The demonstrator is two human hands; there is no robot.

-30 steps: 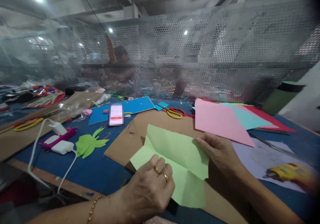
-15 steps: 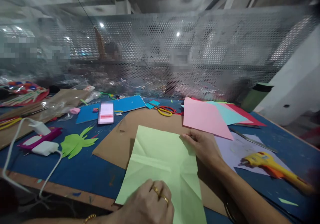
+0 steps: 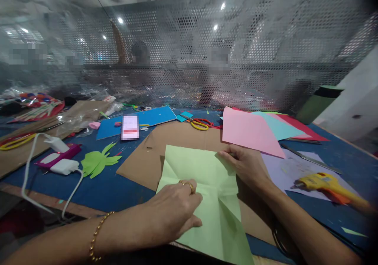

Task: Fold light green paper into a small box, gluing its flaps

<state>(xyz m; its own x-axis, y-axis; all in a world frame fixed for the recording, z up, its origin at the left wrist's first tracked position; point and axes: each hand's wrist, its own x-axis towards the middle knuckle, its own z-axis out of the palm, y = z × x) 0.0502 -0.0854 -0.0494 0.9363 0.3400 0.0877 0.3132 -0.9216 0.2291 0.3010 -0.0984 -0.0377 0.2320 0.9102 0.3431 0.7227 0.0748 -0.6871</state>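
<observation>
- Right hand (image 3: pixel 251 164) has the far right corner of the light green paper (image 3: pixel 183 160) pinched, thumb on top as far as I can see, the other fingertips pretty much hidden
- Left hand (image 3: pixel 174 206) sits on the same sheet, fingers curled, thumb sticking out; can't tell if it's pinching anything or just pressing, since the fingertips are tucked out of sight
- That paper is creased, right in front of the person and partly over the brown cardboard (image 3: pixel 141 158), with its near edge running off the bottom and the left side blocked by the left hand and forearm
- Gold bracelet (image 3: pixel 97 233) on the left forearm, which is cut off at the bottom left
- Off to the right, a yellow glue gun (image 3: pixel 321 180) lies over lilac paper (image 3: pixel 271 166), its back end lost in the dark blurry edge
- Left side: green cut-out (image 3: pixel 99 160) near a magenta power strip (image 3: pixel 59 156), cable dropping past the table edge
- Further back, phone (image 3: pixel 130 127) with a pixelated screen, scissors (image 3: pixel 199 125), and a pink sheet (image 3: pixel 251 131) covering part of other coloured sheets
- Behind it all, a perforated screen (image 3: pixel 177 52), with murky shapes beyond I can't make out
</observation>
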